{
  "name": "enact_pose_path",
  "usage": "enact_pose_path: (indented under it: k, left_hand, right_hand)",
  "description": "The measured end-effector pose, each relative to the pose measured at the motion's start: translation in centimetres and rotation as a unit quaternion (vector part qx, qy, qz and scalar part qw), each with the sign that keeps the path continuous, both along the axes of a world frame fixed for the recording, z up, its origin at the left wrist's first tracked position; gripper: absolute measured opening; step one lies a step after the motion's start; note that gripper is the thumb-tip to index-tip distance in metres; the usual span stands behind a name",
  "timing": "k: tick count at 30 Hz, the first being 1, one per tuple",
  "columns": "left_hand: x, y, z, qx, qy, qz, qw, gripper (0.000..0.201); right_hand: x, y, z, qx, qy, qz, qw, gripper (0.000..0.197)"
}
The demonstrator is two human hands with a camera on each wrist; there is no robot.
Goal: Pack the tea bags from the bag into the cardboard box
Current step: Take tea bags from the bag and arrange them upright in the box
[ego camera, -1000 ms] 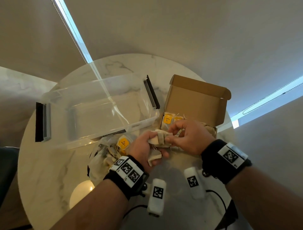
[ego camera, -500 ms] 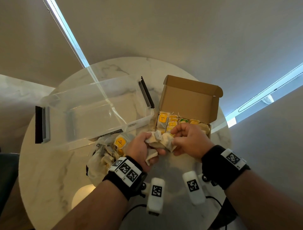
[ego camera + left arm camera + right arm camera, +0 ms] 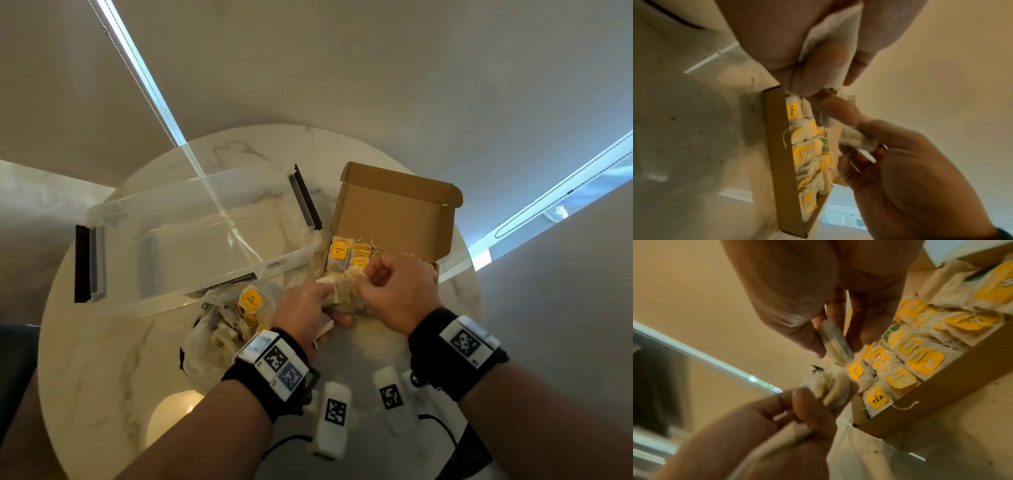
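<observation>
The open cardboard box (image 3: pixel 394 209) stands at the table's right with its lid up. Several tea bags (image 3: pixel 346 255) with yellow tags stand in rows inside it (image 3: pixel 920 360). Just in front of the box, my left hand (image 3: pixel 329 298) grips a bundle of tea bags (image 3: pixel 337 294), also visible in the right wrist view (image 3: pixel 830 389). My right hand (image 3: pixel 363 277) pinches one tea bag (image 3: pixel 836 344) between thumb and fingers, above the box's near left corner. A crumpled clear plastic bag (image 3: pixel 219 329) with more tea bags lies left of my left wrist.
A large clear plastic bin (image 3: pixel 191 240) with black handles lies on the round marble table (image 3: pixel 102 342), left of the box. Wrist cameras and a black cable (image 3: pixel 291 442) hang under my forearms. Tea dust speckles the tabletop (image 3: pixel 694 121) by the box.
Both hands have shifted a little towards the box with the bundle. My right hand has drawn one tea bag away from the bundle in my left hand.
</observation>
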State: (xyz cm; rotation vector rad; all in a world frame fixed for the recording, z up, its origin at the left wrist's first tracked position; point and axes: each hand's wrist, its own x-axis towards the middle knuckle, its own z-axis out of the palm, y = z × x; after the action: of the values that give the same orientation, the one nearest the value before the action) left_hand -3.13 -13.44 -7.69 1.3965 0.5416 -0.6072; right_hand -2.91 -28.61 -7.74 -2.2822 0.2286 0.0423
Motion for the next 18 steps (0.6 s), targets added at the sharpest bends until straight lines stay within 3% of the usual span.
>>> enact_pose_path:
  k: [4, 7, 9, 12, 16, 18]
  left_hand:
    - [0.0, -0.1, 0.3, -0.031, -0.006, 0.0, 0.999, 0.021]
    - [0.4, 0.7, 0.2, -0.043, -0.003, -0.01, 0.999, 0.015]
    - [0.6, 1.0, 0.1, -0.044, 0.006, -0.027, 0.999, 0.015]
    - [1.0, 1.2, -0.1, -0.047, 0.027, -0.03, 0.998, 0.016]
    - [1.7, 1.6, -1.7, 0.008, 0.052, -0.01, 0.999, 0.021]
    - [2.0, 2.0, -2.8, 0.03, 0.066, 0.007, 0.997, 0.023]
  right_hand:
    - [0.1, 0.9, 0.2, 0.013, 0.015, 0.102, 0.995, 0.004]
    - [0.9, 0.3, 0.1, 0.083, 0.051, 0.076, 0.992, 0.002]
    - [1.5, 0.0, -0.3, 0.123, 0.09, 0.073, 0.986, 0.02]
    - [2.0, -0.3, -0.6, 0.058, 0.122, 0.139, 0.981, 0.014]
    - [3.2, -0.2, -0.8, 0.14, 0.156, 0.081, 0.975, 0.007]
    - [4.4, 0.0, -1.1, 0.133, 0.179, 0.041, 0.974, 0.008]
